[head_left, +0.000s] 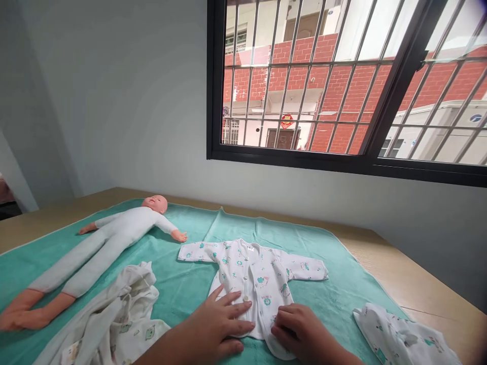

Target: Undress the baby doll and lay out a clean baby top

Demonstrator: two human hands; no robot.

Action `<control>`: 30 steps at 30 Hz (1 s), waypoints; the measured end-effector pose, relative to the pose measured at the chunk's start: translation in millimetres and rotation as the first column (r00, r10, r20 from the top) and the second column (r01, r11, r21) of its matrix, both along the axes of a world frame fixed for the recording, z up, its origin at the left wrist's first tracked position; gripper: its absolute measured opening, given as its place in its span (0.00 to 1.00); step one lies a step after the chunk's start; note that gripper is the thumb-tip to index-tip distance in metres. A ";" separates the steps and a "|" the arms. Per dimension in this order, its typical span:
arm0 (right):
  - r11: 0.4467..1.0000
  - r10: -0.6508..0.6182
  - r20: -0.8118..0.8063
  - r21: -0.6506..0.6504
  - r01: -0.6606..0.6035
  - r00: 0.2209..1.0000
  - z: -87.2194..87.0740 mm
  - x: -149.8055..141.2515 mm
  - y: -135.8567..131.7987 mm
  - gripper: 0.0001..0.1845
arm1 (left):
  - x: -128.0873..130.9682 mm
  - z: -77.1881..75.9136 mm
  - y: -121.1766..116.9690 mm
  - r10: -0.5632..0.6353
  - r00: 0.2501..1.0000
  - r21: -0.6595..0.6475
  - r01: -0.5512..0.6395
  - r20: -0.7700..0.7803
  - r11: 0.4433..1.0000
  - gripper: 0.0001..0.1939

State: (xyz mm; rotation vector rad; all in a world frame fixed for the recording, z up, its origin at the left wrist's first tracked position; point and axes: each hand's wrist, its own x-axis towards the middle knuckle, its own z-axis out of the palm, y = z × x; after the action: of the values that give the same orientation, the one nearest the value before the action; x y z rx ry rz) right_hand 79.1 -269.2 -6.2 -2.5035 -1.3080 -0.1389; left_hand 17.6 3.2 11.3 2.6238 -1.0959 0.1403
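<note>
A small white baby shirt (pixel 253 271) with a green print lies spread flat, sleeves out, on a teal towel (pixel 182 284). My left hand (pixel 218 322) rests open and flat on the shirt's lower left part, fingers stretched toward its button line. My right hand (pixel 299 327) sits on the shirt's lower hem with its fingers curled and pressed together on the fabric. A baby doll (pixel 110 235) in a white bodysuit lies on its back at the left of the towel, apart from both hands.
A crumpled white printed garment (pixel 117 319) lies by my left forearm. Another printed piece (pixel 399 337) sits at the right on the wooden table (pixel 414 284). A grey wall and a barred window (pixel 342 81) stand behind the table.
</note>
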 end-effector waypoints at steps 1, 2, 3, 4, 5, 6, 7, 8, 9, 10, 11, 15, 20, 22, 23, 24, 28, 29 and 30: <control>1.000 -0.012 -0.028 0.005 0.012 1.000 -0.3 0.6 1.4 0.19 | 1.0 -2.6 -3.3 0.050 0.998 -0.048 -0.048 0.033 0.998 0.15; 0.999 -0.041 -0.059 0.001 0.041 0.997 -0.1 1.4 3.3 0.20 | 2.5 -4.9 -6.5 0.115 0.991 -0.104 -0.108 0.067 0.989 0.09; 0.996 -0.089 -0.090 -0.010 0.089 0.992 0.8 2.1 5.7 0.21 | 4.5 -6.3 -9.0 0.185 0.978 -0.159 -0.168 0.093 0.973 0.04; 0.988 -0.155 -0.117 -0.027 0.153 0.981 2.7 3.0 8.4 0.21 | 6.8 -6.6 -10.1 0.263 0.958 -0.212 -0.235 0.111 0.948 0.01; 0.973 -0.232 -0.137 -0.043 0.228 0.963 5.9 3.9 11.3 0.20 | 9.0 -5.6 -9.2 0.343 0.932 -0.260 -0.304 0.119 0.917 0.05; 0.952 -0.305 -0.150 -0.056 0.300 0.940 10.3 5.0 14.3 0.19 | 11.0 -3.4 -5.9 0.422 0.899 -0.300 -0.372 0.121 0.878 0.08; 0.931 -0.366 -0.160 -0.071 0.359 0.917 15.7 6.7 17.3 0.18 | 12.5 -0.4 0.1 0.504 0.857 -0.344 -0.443 0.108 0.828 0.11; 0.913 -0.407 -0.164 -0.089 0.397 0.899 21.7 9.2 20.5 0.16 | 13.3 2.7 8.6 0.583 0.809 -0.391 -0.515 0.074 0.763 0.13; 0.902 -0.430 -0.158 -0.109 0.418 0.889 27.7 12.8 24.0 0.15 | 13.3 5.3 19.4 0.655 0.755 -0.432 -0.584 0.023 0.688 0.15; 0.894 -0.444 -0.140 -0.127 0.429 0.885 33.0 17.7 28.0 0.15 | 12.5 6.7 31.6 0.720 0.692 -0.463 -0.657 -0.055 0.596 0.15; 0.887 -0.456 -0.111 -0.143 0.440 0.883 37.0 23.9 32.5 0.15 | 10.8 6.6 44.3 0.771 0.624 -0.464 -0.726 -0.132 0.508 0.14; 0.836 -0.536 0.007 -0.139 0.531 0.844 35.7 53.1 56.8 0.17 | 2.7 -7.5 76.7 0.906 0.394 -0.362 -0.875 -0.152 0.320 0.08; 0.776 -0.619 0.043 -0.125 0.619 0.784 20.4 64.2 85.2 0.20 | 25.9 -12.1 38.9 0.814 0.545 -0.321 -0.749 0.201 0.580 0.24; 0.789 -0.599 0.063 -0.121 0.602 0.798 18.9 60.5 88.9 0.16 | 49.1 -5.1 11.5 0.682 0.710 -0.187 -0.656 0.177 0.732 0.21; 0.806 -0.578 0.062 -0.114 0.581 0.814 19.0 59.2 88.7 0.12 | 61.6 -1.9 -0.7 0.621 0.771 -0.113 -0.611 0.138 0.784 0.20; 0.821 -0.559 0.049 -0.105 0.561 0.828 19.3 59.2 86.9 0.10 | 73.7 0.2 -10.8 0.585 0.806 -0.045 -0.583 0.096 0.811 0.20; 0.820 -0.572 -0.082 -0.068 0.568 0.816 22.5 76.1 65.8 0.12 | 107.1 -6.4 -27.5 0.628 0.778 0.091 -0.627 0.021 0.773 0.25; 0.808 -0.588 -0.111 -0.064 0.585 0.801 23.7 82.5 59.2 0.13 | 110.9 -10.7 -27.3 0.655 0.755 0.091 -0.654 0.019 0.751 0.25; 0.799 -0.601 -0.132 -0.062 0.598 0.789 24.8 88.2 53.5 0.15 | 113.1 -14.9 -26.4 0.680 0.733 0.085 -0.679 0.021 0.730 0.26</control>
State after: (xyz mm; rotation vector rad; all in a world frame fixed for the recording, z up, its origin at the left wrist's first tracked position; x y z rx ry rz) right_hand 167.4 -215.7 18.6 -2.7934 -0.4117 -0.0801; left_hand 130.7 -23.2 -3.5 2.9690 -0.0671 0.2313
